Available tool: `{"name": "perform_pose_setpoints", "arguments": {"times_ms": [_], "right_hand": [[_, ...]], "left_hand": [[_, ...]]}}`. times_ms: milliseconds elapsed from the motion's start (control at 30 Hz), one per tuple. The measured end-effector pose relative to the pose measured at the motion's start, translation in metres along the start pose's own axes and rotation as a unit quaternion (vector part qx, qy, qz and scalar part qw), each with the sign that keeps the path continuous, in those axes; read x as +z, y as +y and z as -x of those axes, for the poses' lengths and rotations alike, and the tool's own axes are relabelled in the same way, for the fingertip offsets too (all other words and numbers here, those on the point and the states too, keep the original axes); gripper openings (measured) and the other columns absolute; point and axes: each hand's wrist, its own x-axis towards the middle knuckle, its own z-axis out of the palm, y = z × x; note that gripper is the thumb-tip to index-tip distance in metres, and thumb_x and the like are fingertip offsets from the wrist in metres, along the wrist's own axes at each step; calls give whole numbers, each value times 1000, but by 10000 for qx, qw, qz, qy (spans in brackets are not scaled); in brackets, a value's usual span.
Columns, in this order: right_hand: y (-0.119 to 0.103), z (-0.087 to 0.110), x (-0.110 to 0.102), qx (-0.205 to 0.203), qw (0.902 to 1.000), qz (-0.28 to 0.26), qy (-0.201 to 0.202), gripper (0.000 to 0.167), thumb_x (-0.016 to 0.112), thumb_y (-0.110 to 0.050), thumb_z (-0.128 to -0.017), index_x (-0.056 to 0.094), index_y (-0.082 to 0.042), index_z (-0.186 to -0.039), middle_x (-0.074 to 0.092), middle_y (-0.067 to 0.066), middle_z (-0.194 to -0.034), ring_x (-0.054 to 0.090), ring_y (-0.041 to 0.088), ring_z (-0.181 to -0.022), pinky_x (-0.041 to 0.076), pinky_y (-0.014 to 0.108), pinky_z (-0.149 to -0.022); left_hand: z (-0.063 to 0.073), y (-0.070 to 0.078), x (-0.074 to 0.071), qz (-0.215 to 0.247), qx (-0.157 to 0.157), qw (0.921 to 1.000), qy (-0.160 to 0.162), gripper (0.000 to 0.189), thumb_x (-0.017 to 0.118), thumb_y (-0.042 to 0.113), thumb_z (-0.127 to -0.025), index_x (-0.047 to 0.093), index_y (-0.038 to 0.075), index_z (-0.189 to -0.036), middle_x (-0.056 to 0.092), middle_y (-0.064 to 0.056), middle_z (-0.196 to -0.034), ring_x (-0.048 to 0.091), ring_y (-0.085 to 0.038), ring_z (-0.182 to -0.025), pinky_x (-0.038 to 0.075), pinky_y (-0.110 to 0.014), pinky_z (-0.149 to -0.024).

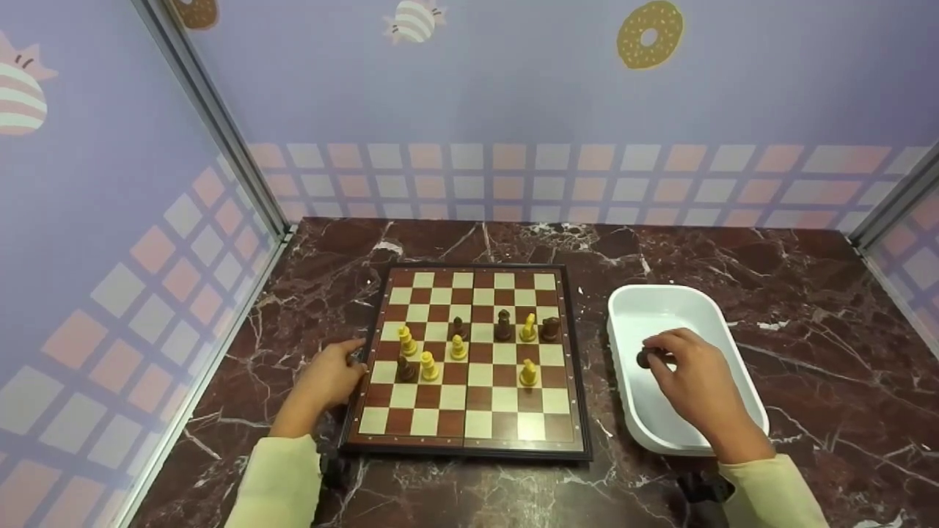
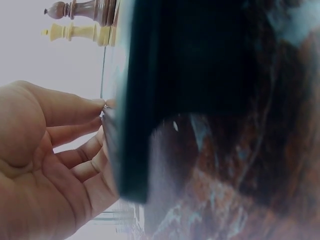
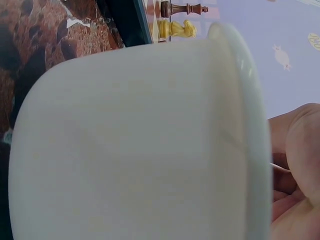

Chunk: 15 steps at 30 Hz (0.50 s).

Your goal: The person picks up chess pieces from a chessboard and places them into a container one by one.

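My left hand (image 1: 328,378) holds the left edge of a brown-and-cream chessboard (image 1: 480,441); in the left wrist view its thumb and curled fingers (image 2: 80,107) meet the board's side. Over the white tray (image 1: 632,433), my right hand (image 1: 693,378) pinches a small dark chess piece (image 1: 644,358) between thumb and fingers. Its exact kind is hidden by the fingers. Several yellow and dark pieces stand on the board, among them a yellow knight (image 1: 528,372), a yellow piece (image 1: 429,366) and a dark piece (image 1: 502,326). The tray's wall (image 3: 125,135) hides much of the right hand in the right wrist view.
The board and tray lie on a dark red marbled table (image 1: 513,491), with the tray to the board's right. Patterned panels enclose the back and sides; a metal post (image 1: 220,117) runs up the left back corner.
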Motion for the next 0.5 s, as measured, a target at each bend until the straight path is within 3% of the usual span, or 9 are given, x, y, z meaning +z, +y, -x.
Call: {"name": "perform_pose_setpoints", "arguments": {"times_ms": [133,333,500], "right_hand": [[2,1,1,36,10000,63,-43,15,73,6,-77,73,-3,-89,68,9,-91,68,24,-76,52,43,-68],[6,5,2,154,9995,143,-223,14,72,4,-78,73,-3,-90,67,11,-92,68,25,-77,51,44,-68],[6,4,2,185,9994,162,-236,16,71,5,-76,72,-1,-91,67,13,-93,68,26,-77,51,45,-69]], "left_hand": [[0,-1,0,-78,46,10000,34,51,52,8,-95,44,4,-145,52,-3,-66,41,-9,-47,38,-27,-46],[0,-3,0,-103,81,9999,-58,51,52,10,-97,43,5,-146,43,2,-59,36,-9,-47,36,-27,-46],[1,-3,-1,-52,126,9999,-47,51,52,9,-97,42,4,-146,44,1,-60,37,-9,-47,36,-27,-46]]}}
